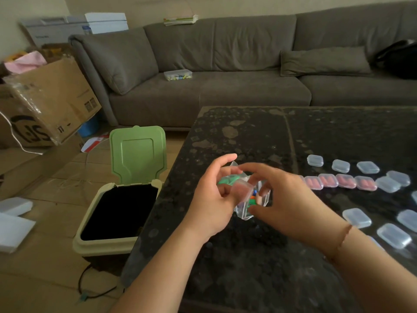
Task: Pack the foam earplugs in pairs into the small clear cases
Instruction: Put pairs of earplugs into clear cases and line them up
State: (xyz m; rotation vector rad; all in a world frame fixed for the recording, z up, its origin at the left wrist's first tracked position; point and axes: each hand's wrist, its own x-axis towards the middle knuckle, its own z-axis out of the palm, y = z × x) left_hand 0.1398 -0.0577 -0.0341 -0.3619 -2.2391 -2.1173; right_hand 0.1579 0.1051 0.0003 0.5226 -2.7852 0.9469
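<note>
Left hand (pixel 214 195): pinches a small clear case (pixel 242 192) with pink earplugs inside, centre frame.
Right hand (pixel 286 199): fingers curled on the clear bag (pixel 248 208) of loose earplugs, touching the case.
Filled cases (pixel 345 181): row on counter (pixel 248 136), right of both hands; right hand nearer.
</note>
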